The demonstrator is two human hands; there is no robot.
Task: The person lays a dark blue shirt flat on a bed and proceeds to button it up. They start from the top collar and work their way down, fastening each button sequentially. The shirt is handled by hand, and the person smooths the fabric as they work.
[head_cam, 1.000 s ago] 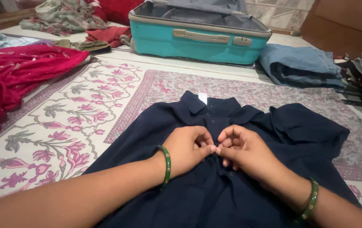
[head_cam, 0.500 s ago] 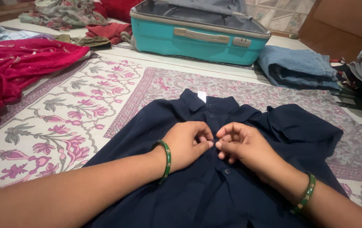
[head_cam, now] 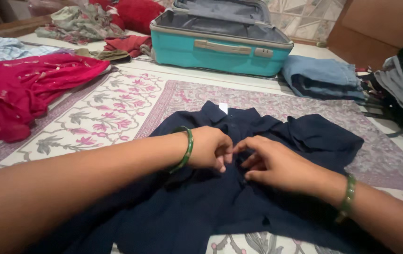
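A dark navy shirt (head_cam: 305, 136) lies spread, collar away from me, on a floral bedsheet (head_cam: 112, 113). My left hand (head_cam: 211, 149) and my right hand (head_cam: 272, 162) meet over the shirt's button strip just below the collar. Each hand pinches the fabric there with thumb and fingers. A green bangle sits on each wrist. The button under my fingers is hidden.
An open teal suitcase (head_cam: 220, 49) stands at the far edge. Folded blue jeans (head_cam: 321, 75) lie to its right, a red garment (head_cam: 27, 84) to the left, more clothes heaped behind. Dark and grey clothing (head_cam: 401, 80) is piled at the right.
Both hands have moved up the shirt front toward the collar. The view has dropped lower and closer, so my left forearm fills more of the foreground.
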